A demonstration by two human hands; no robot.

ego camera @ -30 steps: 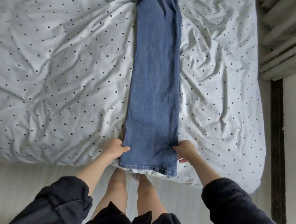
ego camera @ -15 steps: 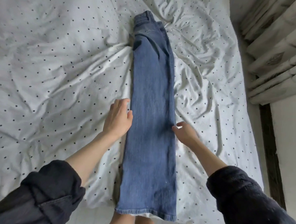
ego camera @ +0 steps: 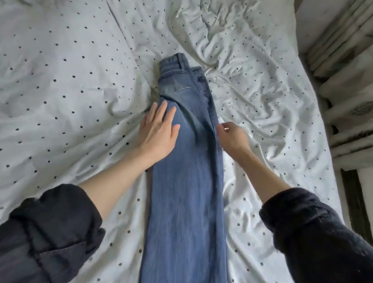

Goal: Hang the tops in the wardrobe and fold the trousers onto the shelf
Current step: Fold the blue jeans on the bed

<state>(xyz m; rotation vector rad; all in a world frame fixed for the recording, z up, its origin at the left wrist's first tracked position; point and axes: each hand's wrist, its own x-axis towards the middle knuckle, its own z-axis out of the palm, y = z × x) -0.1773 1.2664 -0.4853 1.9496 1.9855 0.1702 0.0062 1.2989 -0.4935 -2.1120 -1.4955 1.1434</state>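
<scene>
A pair of blue jeans (ego camera: 186, 196) lies flat and lengthwise on the bed, folded leg on leg, waistband at the far end. My left hand (ego camera: 158, 129) lies flat with straight fingers on the jeans' left edge near the thigh. My right hand (ego camera: 232, 136) is at the right edge at the same height, fingers loosely bent; whether it touches the denim is unclear. The jeans' hem runs out of the bottom of the view.
The bed is covered by a crumpled white duvet with dark dots (ego camera: 63, 88). Pale curtains (ego camera: 361, 87) hang at the right, with a dark strip (ego camera: 355, 210) beside the bed's right edge.
Both hands have slid from the hem up along the jeans' edges toward the waistband. The view has tilted up and farther over the bed.
</scene>
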